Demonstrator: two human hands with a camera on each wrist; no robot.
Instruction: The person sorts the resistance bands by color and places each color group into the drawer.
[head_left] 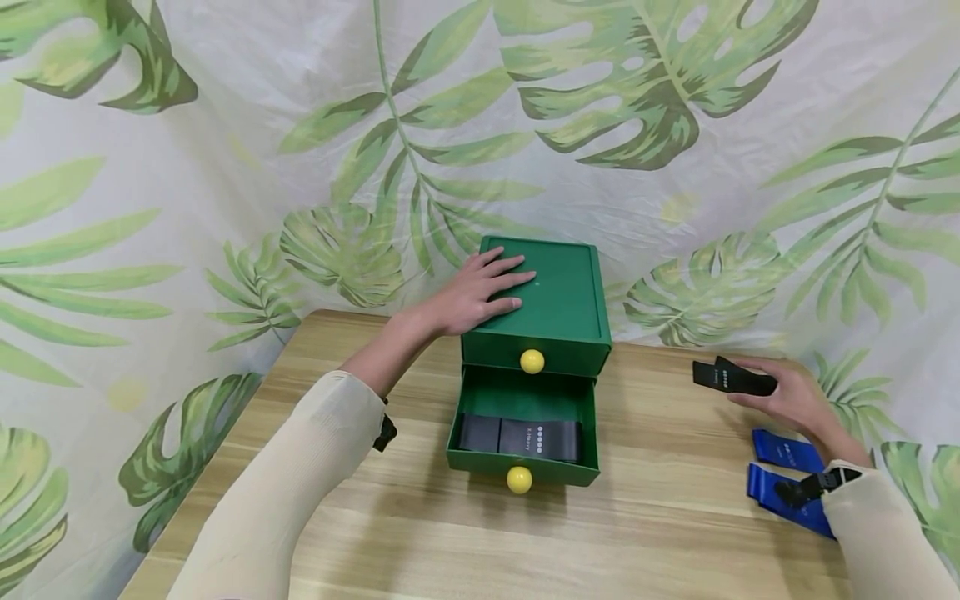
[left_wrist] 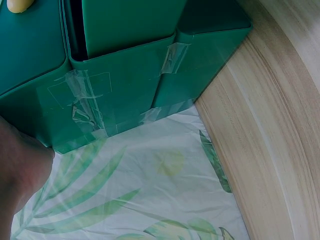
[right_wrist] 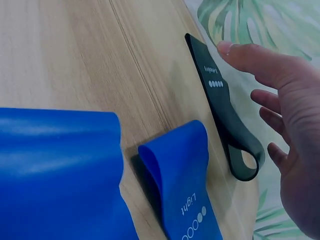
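My left hand [head_left: 489, 292] rests with spread fingers on top of a green drawer cabinet [head_left: 562, 292]. Its lower drawer [head_left: 525, 471] is pulled out and holds a black resistance band [head_left: 517, 437] with X-Heavy print; the upper drawer is closed. At the right, my right hand [head_left: 787, 396] is beside another black resistance band [head_left: 731, 379]. In the right wrist view that black band [right_wrist: 212, 90] stands on its edge, near the fingers, which are loosely bent and do not visibly close round it. Two blue resistance bands [head_left: 787, 450] lie nearer, one marked Light [right_wrist: 185, 185].
Yellow round knobs [head_left: 532, 361] stick out from both drawer fronts. Clear tape [left_wrist: 87, 100] joins the cabinet's parts in the left wrist view. The wooden table [head_left: 660, 517] meets a leaf-patterned cloth [head_left: 247, 167] behind and at both sides.
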